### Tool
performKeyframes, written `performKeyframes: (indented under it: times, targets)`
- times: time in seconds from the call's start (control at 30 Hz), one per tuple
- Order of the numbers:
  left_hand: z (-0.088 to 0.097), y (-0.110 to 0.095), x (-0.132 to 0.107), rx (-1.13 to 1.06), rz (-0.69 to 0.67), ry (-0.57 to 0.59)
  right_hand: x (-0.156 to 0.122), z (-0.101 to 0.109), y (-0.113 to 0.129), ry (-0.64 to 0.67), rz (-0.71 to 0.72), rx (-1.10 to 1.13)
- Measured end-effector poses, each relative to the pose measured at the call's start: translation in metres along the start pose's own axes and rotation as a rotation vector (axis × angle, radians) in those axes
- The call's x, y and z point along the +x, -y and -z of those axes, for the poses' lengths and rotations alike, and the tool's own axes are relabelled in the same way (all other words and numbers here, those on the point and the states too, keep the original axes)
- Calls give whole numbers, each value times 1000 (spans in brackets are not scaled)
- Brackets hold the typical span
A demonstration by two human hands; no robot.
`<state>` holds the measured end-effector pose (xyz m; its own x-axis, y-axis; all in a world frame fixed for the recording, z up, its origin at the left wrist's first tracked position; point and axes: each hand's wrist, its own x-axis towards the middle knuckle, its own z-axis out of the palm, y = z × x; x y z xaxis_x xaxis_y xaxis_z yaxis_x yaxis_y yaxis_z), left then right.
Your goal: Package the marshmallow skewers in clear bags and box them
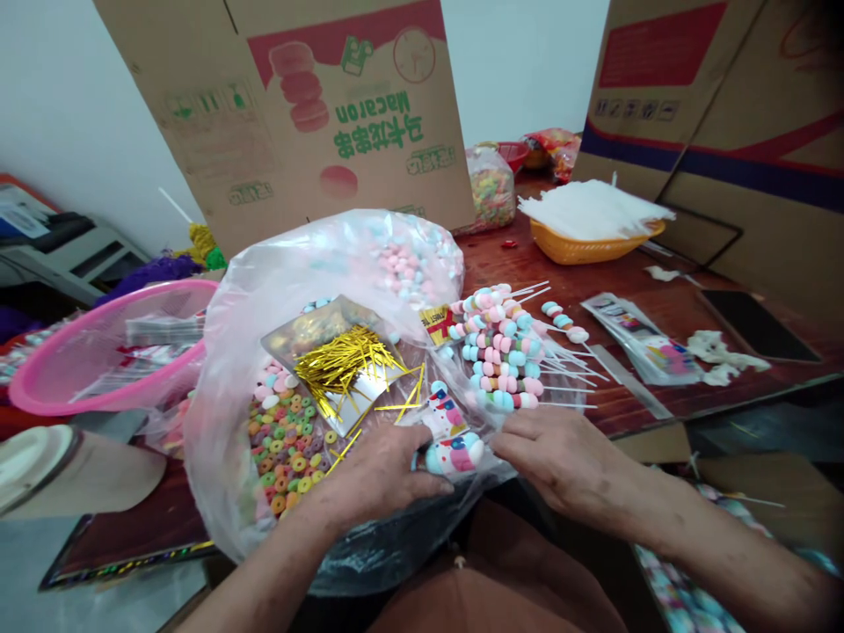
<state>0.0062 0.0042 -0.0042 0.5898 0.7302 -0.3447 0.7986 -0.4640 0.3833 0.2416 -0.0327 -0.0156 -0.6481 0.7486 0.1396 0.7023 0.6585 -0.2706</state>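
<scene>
My left hand (379, 479) and my right hand (557, 457) close together on a small printed packet of pastel candy (452, 440) at the near edge of a big clear plastic bag (230, 352). The packet sits between the fingertips of both hands. Just behind it lie a bundle of gold twist ties (346, 365) on a clear sheet and a heap of coloured ring candies (287, 448). To the right of the ties, a pile of finished candy skewers (505, 352) with white sticks rests on the bag's edge.
A pink basin (72, 369) stands at the left. An orange basket (580, 251) holds white sticks at the back right. Flat printed wrappers (643, 343) and a dark phone (755, 325) lie on the brown table (659, 308). Cardboard boxes (316, 114) stand behind.
</scene>
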Motion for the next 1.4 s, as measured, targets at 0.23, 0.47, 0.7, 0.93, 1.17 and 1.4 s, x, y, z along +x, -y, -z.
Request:
performKeyframes:
  times: [0.23,0.47,0.7,0.93,1.17,1.4]
  targets:
    - [-20,-19,11,26,46,-131,14,-4,22,60,-76,74]
    - [-16,-13,6,21,24,-167,10,-1,9,-134,0,12]
    - [-29,-19,15,-92,27,-130,34,-13,23,-133,67,96]
    - [25,31,-40,-568,-82,-16,36,-2,9,-232,106,331]
    - [-23,10,-54,-1052,193,135,47,-5,17,-243,181,252]
    - [-43,0,-47,-1183,236,-147,56,-26,32,-255,-203,704]
